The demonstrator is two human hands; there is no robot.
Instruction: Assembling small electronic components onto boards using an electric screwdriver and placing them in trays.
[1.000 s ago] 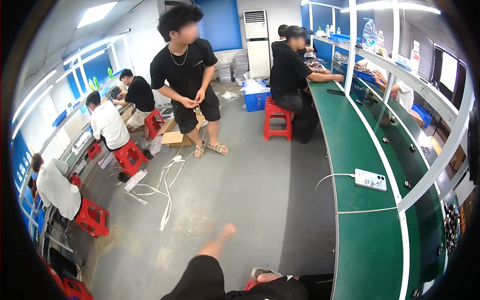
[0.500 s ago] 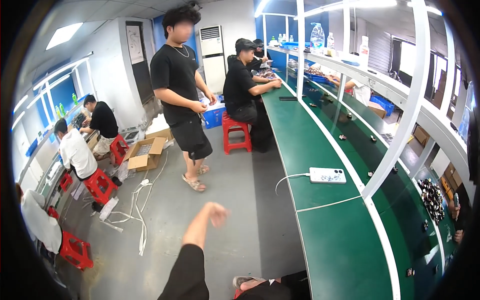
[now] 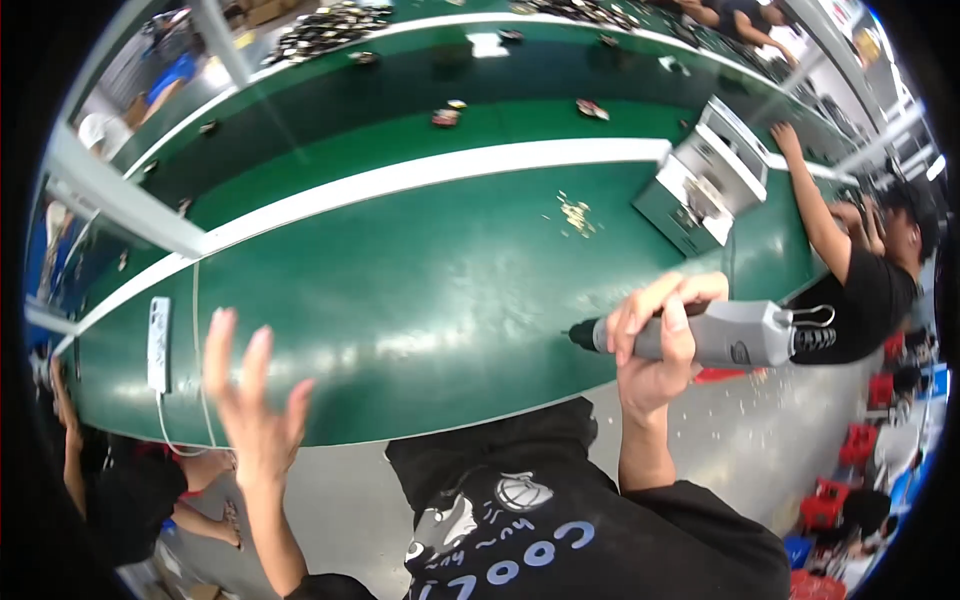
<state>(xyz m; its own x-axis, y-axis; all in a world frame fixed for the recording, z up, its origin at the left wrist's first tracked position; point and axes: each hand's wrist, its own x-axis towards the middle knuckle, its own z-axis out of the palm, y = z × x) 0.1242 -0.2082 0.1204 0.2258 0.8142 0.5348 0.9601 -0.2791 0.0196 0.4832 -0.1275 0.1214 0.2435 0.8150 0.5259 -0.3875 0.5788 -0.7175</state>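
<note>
My right hand (image 3: 655, 345) is wrapped round a grey electric screwdriver (image 3: 735, 335) and holds it nearly level above the near edge of the green worktable (image 3: 420, 290). Its black nose points left; a wire hanging loop and a ribbed cord end are at its back. My left hand (image 3: 255, 400) hovers over the table's near left part, empty, with the fingers spread. Farther left a white phone (image 3: 158, 345) lies with a white cable in its end. Small pale yellow bits (image 3: 575, 215) lie in a loose patch on the table.
A white and grey box-shaped device (image 3: 690, 205) stands at the table's far right. Behind a white rail (image 3: 430, 185), small parts (image 3: 590, 108) lie on a dark green belt, with a heap of parts (image 3: 330, 30) beyond. A white post (image 3: 130, 190) rises at left. People sit on both sides.
My view has swung from the aisle at left to the worktable. Both hands are now in sight, the right one with the electric screwdriver; earlier just one empty hand showed over the floor.
</note>
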